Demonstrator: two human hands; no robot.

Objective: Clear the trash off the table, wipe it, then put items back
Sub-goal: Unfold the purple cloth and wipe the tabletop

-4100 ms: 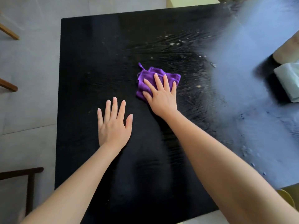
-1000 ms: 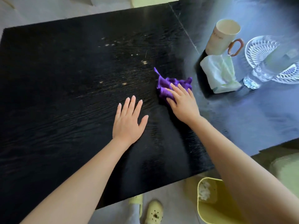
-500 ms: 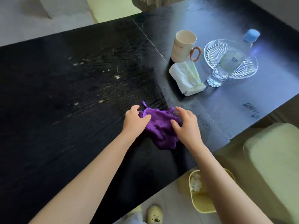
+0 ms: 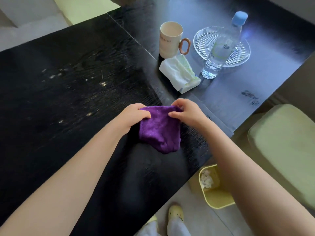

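Black wood-grain surface (image 4: 51, 116), daylight glare on its far right end, pale grey floor (image 4: 213, 223), pale green cushioned seat (image 4: 286, 142) at right

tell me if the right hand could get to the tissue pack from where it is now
Probably yes. The tissue pack lies just beyond the right hand, with only bare table between them. But that hand is pinching the purple cloth, so it would have to let go first.

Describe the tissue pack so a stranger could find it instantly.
On the black table, look far right, where a cream mug, a glass dish and a water bottle stand. The tissue pack lies just in front of the mug, the only soft, white-and-green thing there.
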